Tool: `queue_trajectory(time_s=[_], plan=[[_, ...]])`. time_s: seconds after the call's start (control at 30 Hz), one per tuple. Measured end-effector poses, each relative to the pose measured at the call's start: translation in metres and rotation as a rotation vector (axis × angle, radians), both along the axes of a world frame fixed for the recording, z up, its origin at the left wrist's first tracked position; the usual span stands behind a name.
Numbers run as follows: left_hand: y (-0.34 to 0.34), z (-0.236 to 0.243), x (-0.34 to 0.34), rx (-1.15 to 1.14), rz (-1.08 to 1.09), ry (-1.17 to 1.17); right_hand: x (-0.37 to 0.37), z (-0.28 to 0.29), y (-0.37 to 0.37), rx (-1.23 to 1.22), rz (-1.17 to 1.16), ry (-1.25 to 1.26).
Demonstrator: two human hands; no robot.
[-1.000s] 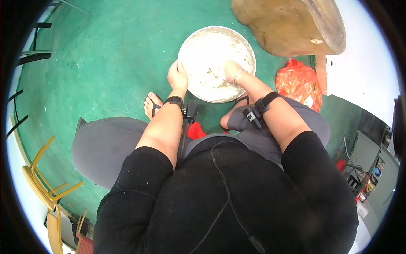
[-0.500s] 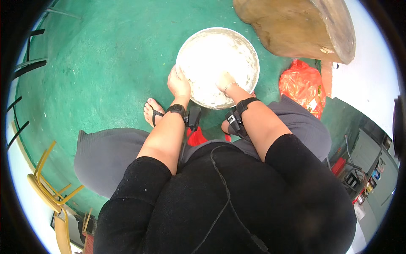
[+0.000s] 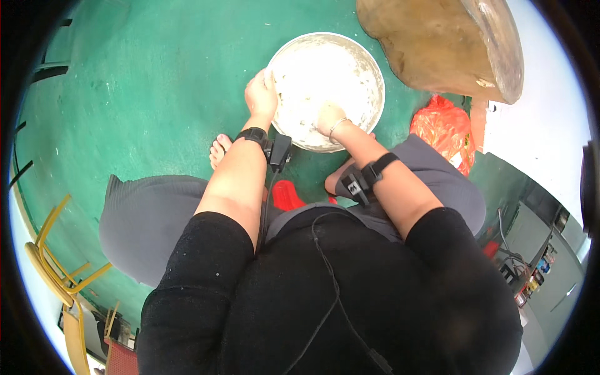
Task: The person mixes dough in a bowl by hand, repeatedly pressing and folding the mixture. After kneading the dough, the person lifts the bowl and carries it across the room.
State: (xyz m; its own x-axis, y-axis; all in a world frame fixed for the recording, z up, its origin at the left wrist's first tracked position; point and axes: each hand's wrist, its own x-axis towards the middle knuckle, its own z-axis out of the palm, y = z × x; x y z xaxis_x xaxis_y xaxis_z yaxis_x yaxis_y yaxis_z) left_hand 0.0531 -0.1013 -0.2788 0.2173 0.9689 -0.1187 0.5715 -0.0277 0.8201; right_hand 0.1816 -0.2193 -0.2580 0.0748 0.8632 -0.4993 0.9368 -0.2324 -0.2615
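Note:
A round metal bowl [image 3: 379,78] stands on the green floor between my feet. Inside it lies a bright white, flour-like mass [image 3: 325,65], washed out by glare, with bits clinging to the wall. My left hand [image 3: 260,95] grips the bowl's left rim, its thumb up at the edge and the other fingers mostly hidden on the outside. Wearing a bracelet, my right hand [image 3: 329,117] is down in the white mass at the near side of the bowl. The glare and the mass hide its fingers.
At the far right is a large brown slab-like piece [image 3: 437,50], close to the bowl. Below it sits a red plastic bag [image 3: 442,128] beside my right knee. A yellow-framed chair [image 3: 56,269] stands at the left. Cluttered shelving [image 3: 531,275] is at the lower right.
My left hand has shifted farther up along the bowl's left rim. My right hand stays in the white mass, a little nearer the near edge. The view has shifted slightly.

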Motion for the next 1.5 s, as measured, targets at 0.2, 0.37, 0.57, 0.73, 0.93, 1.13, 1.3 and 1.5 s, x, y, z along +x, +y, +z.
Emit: queue_trajectory(time_s=[0.2,0.37,0.57,0.73,0.93,1.13,1.3,1.5], plan=[[0.01,0.002,-0.008,-0.072,0.022,-0.035,0.012,0.064,0.04,0.032,-0.005,-0.11],[0.012,-0.003,-0.006,-0.006,0.001,0.024,0.043,0.036,0.083,0.002,-0.222,-0.051],[0.013,0.002,0.007,-0.051,-0.03,0.034,0.057,-0.001,0.14,-0.113,0.097,-0.03],[0.011,-0.004,-0.006,-0.003,-0.026,0.024,0.01,0.009,0.145,-0.411,-0.01,-0.058],[0.01,-0.002,-0.002,-0.029,-0.017,0.014,0.003,0.01,0.138,-0.306,-0.219,-0.101],[0.008,-0.001,0.001,-0.083,0.018,0.057,0.01,0.013,0.142,-0.291,-0.197,-0.144],[0.01,-0.004,0.0,0.01,0.004,0.048,0.027,0.032,0.097,-0.08,0.027,-0.125],[0.012,-0.003,-0.004,-0.008,0.029,0.065,0.031,0.078,0.029,-0.146,0.006,-0.163]])
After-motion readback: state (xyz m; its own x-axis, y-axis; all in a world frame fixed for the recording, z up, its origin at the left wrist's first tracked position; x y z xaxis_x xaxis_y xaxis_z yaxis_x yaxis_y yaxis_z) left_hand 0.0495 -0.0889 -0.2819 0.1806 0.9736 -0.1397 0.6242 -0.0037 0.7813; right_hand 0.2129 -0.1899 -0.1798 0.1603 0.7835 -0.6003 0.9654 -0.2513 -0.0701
